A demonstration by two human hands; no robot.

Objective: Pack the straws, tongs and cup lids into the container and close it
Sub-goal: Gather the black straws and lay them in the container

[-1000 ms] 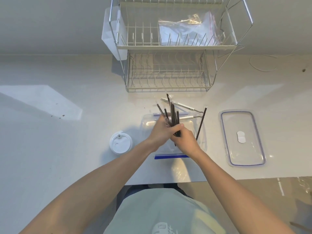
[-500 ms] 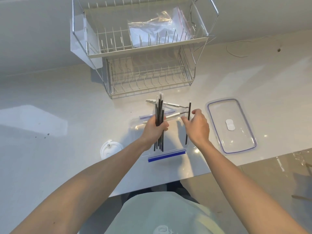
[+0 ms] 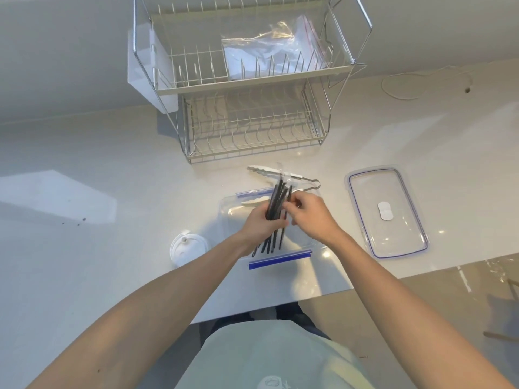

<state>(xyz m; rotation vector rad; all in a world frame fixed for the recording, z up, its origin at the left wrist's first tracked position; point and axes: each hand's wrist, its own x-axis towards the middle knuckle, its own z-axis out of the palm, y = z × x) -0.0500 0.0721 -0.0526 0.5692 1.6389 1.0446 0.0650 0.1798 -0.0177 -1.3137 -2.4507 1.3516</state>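
Over the clear container (image 3: 228,220) with blue clips, my left hand (image 3: 259,226) grips a bundle of black straws (image 3: 276,199), held tilted with the tips pointing away from me. My right hand (image 3: 313,217) is pressed against the bundle from the right, its fingertips pinching the straws. Metal tongs (image 3: 304,181) with white tips lie just behind the container, one arm reaching into it. A stack of white cup lids (image 3: 186,248) stands to the container's left. The container's clear lid (image 3: 393,237) with a blue seal lies flat on the right.
A two-tier wire dish rack (image 3: 252,127) stands at the back, with a plastic bag (image 3: 269,49) on its upper shelf. A thin white cable (image 3: 404,88) loops at the back right. The white counter's front edge (image 3: 379,282) runs close to my body.
My right hand picked up a single straw lying at the container's right and brought it left into the bundle. My left hand kept hold of the bundle.
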